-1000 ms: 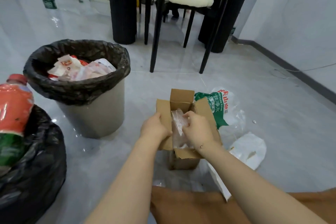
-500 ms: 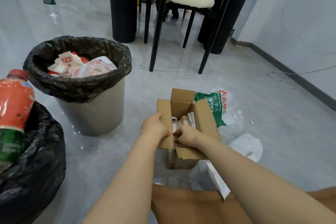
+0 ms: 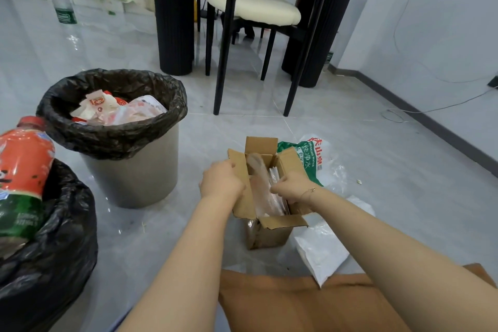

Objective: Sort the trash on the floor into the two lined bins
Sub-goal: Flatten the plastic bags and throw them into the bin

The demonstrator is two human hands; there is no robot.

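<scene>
An open cardboard box (image 3: 266, 232) stands on the floor in front of me, with clear plastic wrap (image 3: 262, 191) stuffed inside it. My left hand (image 3: 219, 182) grips the box's left flap. My right hand (image 3: 292, 187) holds the right flap, its fingers curled over the edge beside the plastic. A beige bin with a black liner (image 3: 129, 170) stands to the left, with paper wrappers in it. A second black-lined bin (image 3: 48, 259) sits at the near left with a red and green bottle (image 3: 21, 172) sticking out.
A green and white plastic bag (image 3: 310, 159) lies behind the box and a white plastic bag (image 3: 323, 250) lies at its right. A flat brown cardboard sheet (image 3: 310, 304) lies near me. Black chair legs (image 3: 223, 62) and table columns (image 3: 175, 13) stand behind. A water bottle (image 3: 63, 5) stands far left.
My right hand has pushed the plastic wrap down into the box and moved to the right flap. My left hand stayed on the left flap.
</scene>
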